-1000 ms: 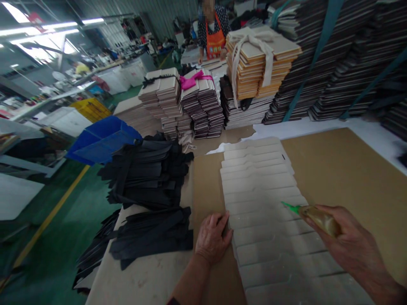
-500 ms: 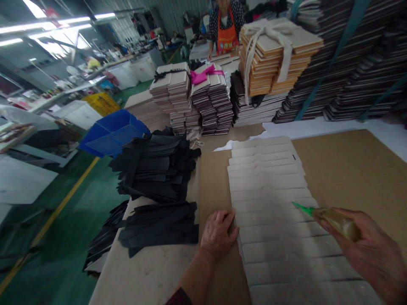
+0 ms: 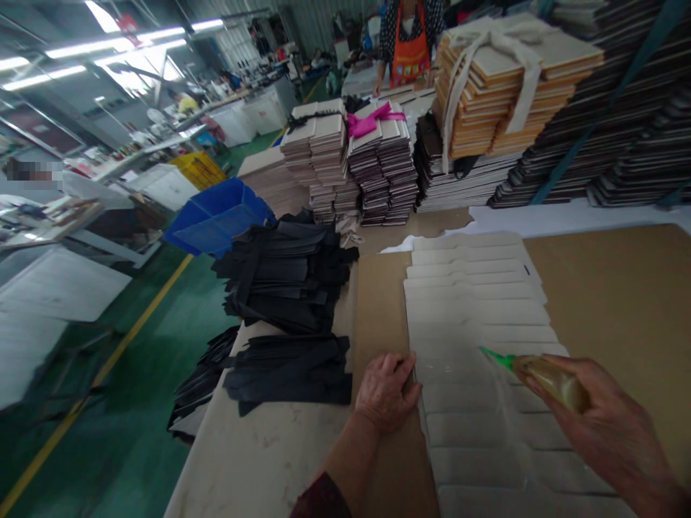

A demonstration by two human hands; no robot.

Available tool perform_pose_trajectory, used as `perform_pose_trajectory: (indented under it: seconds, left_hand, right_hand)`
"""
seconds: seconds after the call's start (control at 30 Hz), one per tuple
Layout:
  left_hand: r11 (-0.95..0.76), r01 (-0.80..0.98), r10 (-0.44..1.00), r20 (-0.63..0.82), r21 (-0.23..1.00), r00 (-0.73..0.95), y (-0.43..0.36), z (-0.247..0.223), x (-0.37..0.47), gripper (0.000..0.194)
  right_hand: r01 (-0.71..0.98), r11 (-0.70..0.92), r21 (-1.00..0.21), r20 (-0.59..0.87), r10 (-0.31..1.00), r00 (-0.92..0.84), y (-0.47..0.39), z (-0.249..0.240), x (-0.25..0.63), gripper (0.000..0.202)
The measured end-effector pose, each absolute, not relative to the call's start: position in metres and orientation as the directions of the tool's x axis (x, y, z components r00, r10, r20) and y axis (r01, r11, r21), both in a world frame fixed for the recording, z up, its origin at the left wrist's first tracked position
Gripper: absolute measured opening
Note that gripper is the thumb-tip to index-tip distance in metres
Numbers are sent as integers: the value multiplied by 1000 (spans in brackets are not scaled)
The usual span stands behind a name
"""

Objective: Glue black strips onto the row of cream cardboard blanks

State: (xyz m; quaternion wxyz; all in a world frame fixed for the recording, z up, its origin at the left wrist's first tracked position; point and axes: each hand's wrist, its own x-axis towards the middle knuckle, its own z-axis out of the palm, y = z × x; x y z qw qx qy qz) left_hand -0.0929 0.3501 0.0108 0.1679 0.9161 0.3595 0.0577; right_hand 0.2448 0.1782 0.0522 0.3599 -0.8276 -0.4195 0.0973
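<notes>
A row of overlapping pale boards (image 3: 475, 316) runs away from me on a brown sheet (image 3: 610, 288). Against the boards' left edge rests my left hand (image 3: 387, 392), its fingers bent and close together; whether anything is pinched there is hidden. My right hand (image 3: 604, 417) grips a brownish squeeze bottle (image 3: 553, 381) with a green nozzle (image 3: 497, 357), whose tip points left over the middle of the boards. Faint shiny marks show on the boards near the nozzle.
Black strips (image 3: 286, 370) lie in piles to the left, with a blue crate (image 3: 219, 216) beyond. Tied board stacks (image 3: 383, 165) and an orange-edged bundle (image 3: 497, 93) stand at the back. A person in an orange apron (image 3: 410, 54) stands behind them.
The view has turned a little left. My right hand has moved the bottle left across the boards, and the nozzle is nearer their middle. My left hand stays at the boards' left edge.
</notes>
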Motion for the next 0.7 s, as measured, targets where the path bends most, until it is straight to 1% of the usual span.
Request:
perform_pose_trajectory:
  seconds: [0.1,0.17,0.3,0.37,0.5,0.63,0.7]
  left_hand:
    - [-679,641,679,-26,357,734,349,13,-92,63]
    - [-675,643,680,-34,361,733,349,14,-91,64]
    - [-668,651,683,-51,362,729,349,16,-89,64]
    - [-665,653,683,-59,362,728,349,17,-88,64]
    - [-663,651,679,-70,369,731,349,19,-87,62]
    - [-663,649,674,-81,373,734,349,20,-86,65]
    - [-665,647,670,-84,373,737,349,20,-86,66]
  right_hand:
    - [574,-465,-674,74,731,679,182,54,244,57]
    - [566,-482,-669,47,732,680,185,55,242,58]
    - [599,-378,-706,64,808,586,192,54,237,54]
    - [625,-344,-701,75,835,545,195,52,235,55]
    - [654,-361,-665,96,827,554,200,50,225,58]
    - [636,-330,-698,77,848,525,208,54,208,55]
    - [646,-328,-689,89,847,525,210,56,204,56]
